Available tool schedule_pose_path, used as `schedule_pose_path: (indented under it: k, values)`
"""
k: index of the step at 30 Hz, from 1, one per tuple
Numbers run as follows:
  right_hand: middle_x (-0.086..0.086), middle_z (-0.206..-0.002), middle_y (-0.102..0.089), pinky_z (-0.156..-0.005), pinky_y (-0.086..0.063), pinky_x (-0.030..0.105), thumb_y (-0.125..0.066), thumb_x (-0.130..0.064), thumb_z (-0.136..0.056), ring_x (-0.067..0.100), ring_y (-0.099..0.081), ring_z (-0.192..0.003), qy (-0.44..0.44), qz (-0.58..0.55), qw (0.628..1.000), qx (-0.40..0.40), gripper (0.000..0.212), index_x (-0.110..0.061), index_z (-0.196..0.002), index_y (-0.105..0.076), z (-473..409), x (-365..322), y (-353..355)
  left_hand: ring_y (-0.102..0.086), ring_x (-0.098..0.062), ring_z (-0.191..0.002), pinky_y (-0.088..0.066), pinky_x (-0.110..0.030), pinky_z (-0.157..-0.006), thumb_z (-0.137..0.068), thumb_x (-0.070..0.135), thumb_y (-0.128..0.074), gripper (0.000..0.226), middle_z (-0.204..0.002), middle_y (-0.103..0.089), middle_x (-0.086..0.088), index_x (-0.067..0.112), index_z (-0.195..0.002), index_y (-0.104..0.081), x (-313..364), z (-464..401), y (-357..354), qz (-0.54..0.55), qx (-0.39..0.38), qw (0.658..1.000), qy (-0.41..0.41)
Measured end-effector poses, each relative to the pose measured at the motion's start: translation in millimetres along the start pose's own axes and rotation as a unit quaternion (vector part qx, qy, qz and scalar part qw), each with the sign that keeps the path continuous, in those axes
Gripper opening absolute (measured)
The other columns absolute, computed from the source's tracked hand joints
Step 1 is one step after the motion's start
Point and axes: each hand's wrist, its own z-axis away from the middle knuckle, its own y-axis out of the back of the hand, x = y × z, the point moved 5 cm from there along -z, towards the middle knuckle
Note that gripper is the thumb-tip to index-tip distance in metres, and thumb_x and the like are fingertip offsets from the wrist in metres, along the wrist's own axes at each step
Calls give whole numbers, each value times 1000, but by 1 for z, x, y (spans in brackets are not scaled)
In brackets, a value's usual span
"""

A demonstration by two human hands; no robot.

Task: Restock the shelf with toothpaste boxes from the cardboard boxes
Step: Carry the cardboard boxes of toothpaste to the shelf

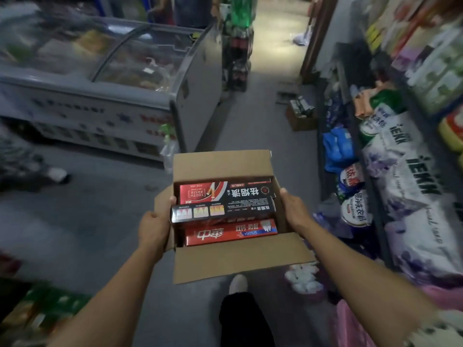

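Both hands clasp the open brown cardboard box [233, 256] at its short ends, left hand [152, 229] and right hand [293, 211] opposed so it rides level in the aisle, keeping the red and black toothpaste boxes [225, 211] lying flat inside.

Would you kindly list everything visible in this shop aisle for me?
Open brown cardboard box: one, held centre, flaps up.
Toothpaste boxes: three visible in it; red-and-black farthest, black on top in the middle, red nearest.
Glass-topped chest freezer: one, white, left.
Shelf: right, stacked with white-and-purple bags.
Small cardboard box on the floor: one, brown, ahead.
Stacked drink bottles: dark and green, aisle end.
Shoe: one, white.
Hands: left hand and right hand grip the box's sides.
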Motion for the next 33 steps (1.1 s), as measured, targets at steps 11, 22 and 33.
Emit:
schedule_pose_path:
  k: [11,22,33]
  values:
    - [9,-96,-64,-79,-44,31,-30,-48,-101,23,-60,-88,-73,-15,992,103,53,-10,-99,-67,-273,-55,135,-61,-27,-89,-49,-38,-70,-75,71,-58,71,-98,-63,-12,6,-102,-57,219,-181,-261,-23,-127,991,-31]
    - [14,-111,-68,-95,-46,42,-27,-57,-98,28,-62,-103,-117,-27,969,218,63,-11,-109,-69,-545,-87,225,-59,-24,-86,-42,-32,-64,-79,64,-60,62,-99,-61,-10,7,-104,-56,418,-362,-517,-50,-227,968,-94]
    - [3,-88,-62,-58,-35,14,-32,-35,-103,23,-61,-88,-142,-6,963,228,35,-25,-79,-55,-818,-125,318,-60,-24,-91,-46,-37,-73,-72,73,-61,72,-102,-63,-7,7,-101,-56,599,-513,-747,-82,-276,952,-102]
